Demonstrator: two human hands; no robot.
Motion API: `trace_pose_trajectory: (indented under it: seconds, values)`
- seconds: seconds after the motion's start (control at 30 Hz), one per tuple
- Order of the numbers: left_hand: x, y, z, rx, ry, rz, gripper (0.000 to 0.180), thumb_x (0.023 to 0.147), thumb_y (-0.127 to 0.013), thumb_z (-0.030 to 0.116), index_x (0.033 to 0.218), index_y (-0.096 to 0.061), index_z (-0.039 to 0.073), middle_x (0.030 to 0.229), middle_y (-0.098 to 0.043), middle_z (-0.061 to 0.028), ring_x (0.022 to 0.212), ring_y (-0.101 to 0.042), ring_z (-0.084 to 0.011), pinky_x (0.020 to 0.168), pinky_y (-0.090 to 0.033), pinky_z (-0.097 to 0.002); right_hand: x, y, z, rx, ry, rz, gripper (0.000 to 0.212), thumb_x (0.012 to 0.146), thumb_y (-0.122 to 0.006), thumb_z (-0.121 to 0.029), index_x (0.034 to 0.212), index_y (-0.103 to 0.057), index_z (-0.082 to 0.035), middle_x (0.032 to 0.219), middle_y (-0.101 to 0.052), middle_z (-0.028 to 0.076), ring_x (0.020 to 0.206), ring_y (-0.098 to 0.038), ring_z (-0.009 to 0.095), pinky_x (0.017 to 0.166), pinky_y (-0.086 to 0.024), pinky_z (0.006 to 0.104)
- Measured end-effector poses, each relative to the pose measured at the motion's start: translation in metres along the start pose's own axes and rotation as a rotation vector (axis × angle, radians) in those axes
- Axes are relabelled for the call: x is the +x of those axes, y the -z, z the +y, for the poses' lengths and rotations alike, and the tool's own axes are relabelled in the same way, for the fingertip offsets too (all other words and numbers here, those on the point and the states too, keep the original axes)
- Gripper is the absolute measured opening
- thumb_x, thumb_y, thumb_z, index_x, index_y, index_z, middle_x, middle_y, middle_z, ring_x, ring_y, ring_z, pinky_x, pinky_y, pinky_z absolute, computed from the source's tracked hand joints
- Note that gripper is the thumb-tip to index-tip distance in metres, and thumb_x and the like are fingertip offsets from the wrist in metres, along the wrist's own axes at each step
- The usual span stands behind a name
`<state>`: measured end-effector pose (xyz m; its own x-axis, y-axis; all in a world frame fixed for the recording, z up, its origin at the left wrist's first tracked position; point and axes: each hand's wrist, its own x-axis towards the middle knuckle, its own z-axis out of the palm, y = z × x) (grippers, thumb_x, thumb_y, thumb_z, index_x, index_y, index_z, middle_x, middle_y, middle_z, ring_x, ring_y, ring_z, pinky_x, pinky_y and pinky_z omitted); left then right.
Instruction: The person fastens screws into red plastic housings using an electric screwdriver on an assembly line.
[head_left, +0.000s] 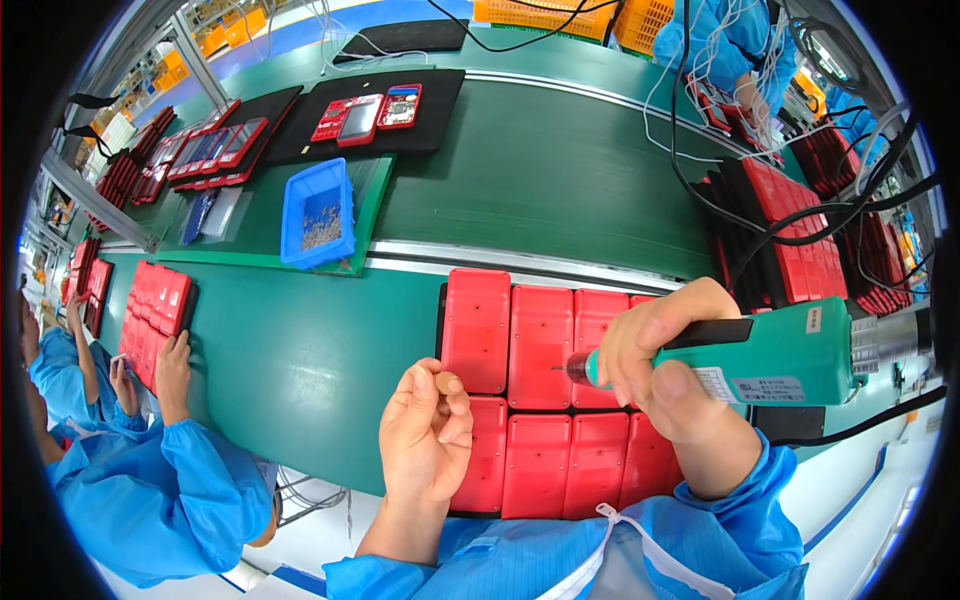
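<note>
My right hand (665,365) is wrapped round a green electric screwdriver (780,350), held nearly level. Its thin bit points left, over the red plastic housings (541,345) lying in rows on a dark tray. Whether the bit touches a housing I cannot tell. My left hand (428,435) is raised at the left edge of these housings, palm up, fingers curled and thumb pressed in. Something tan shows at its fingertips; whether it is a finger cover or a held piece is unclear. Small screw holes dot the housings' faces.
A blue bin (318,215) of small screws stands on the green bench (310,350). Beyond it, opened red devices (360,118) lie on a black mat. Black cables (780,235) hang at right near stacked red housings. Co-workers in blue (160,490) work at left and far right.
</note>
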<state>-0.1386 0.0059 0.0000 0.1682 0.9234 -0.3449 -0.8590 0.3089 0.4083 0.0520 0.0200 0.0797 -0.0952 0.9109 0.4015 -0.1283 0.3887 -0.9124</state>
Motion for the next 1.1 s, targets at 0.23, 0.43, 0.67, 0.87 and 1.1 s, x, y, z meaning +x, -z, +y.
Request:
trace_pose_trajectory:
  seconds: [0.23,0.43,0.67,0.87,1.1]
  values:
    - [0.001,0.001,-0.003,-0.037,0.017,-0.013,0.019,0.089,-0.043,0.025,0.084,-0.046,0.007,0.070,-0.053,-0.0057,0.057,-0.046,-0.0096,0.042,-0.032,-0.0174,0.000,0.004,0.008,0.040,0.017,-0.007,0.033,0.076,-0.064,-0.033,0.086,-0.045,-0.007,0.053,-0.046,0.003,0.046,-0.047,0.012,0.047,-0.041,0.0272]
    - [0.002,0.005,-0.006,-0.082,0.009,-0.091,0.027,0.088,-0.042,0.032,0.078,-0.048,0.007,0.061,-0.048,-0.0049,0.048,-0.039,-0.0097,0.039,-0.029,-0.0186,0.012,0.006,0.007,0.066,0.013,-0.206,0.025,0.076,-0.062,-0.021,0.085,-0.045,-0.005,0.054,-0.047,0.004,0.045,-0.047,0.013,0.046,-0.042,0.0267]
    - [0.003,0.004,-0.005,-0.053,0.020,-0.101,0.026,0.088,-0.043,0.032,0.081,-0.048,0.007,0.059,-0.043,-0.0010,0.048,-0.036,-0.0075,0.039,-0.030,-0.0173,0.016,-0.003,0.012,-0.039,-0.101,-0.049,0.014,0.069,-0.064,-0.006,0.070,-0.050,-0.005,0.058,-0.049,-0.001,0.049,-0.044,0.005,0.043,-0.034,0.0198]
    - [0.003,0.001,-0.002,0.021,0.028,-0.070,0.022,0.088,-0.044,0.027,0.085,-0.049,0.006,0.062,-0.045,0.0002,0.049,-0.037,-0.0064,0.038,-0.031,-0.0165,0.014,0.000,0.014,0.012,-0.065,-0.057,0.013,0.069,-0.063,-0.006,0.071,-0.050,-0.005,0.060,-0.050,0.000,0.049,-0.043,0.006,0.044,-0.034,0.0200]
    - [-0.003,0.002,0.000,0.019,0.115,-0.049,0.024,0.088,-0.044,0.028,0.080,-0.053,0.007,0.061,-0.046,-0.0012,0.048,-0.037,-0.0066,0.037,-0.029,-0.0156,0.016,-0.020,-0.024,0.286,0.193,-0.071,0.025,0.078,-0.059,-0.021,0.087,-0.042,-0.006,0.052,-0.047,0.003,0.042,-0.047,0.013,0.046,-0.044,0.0277]
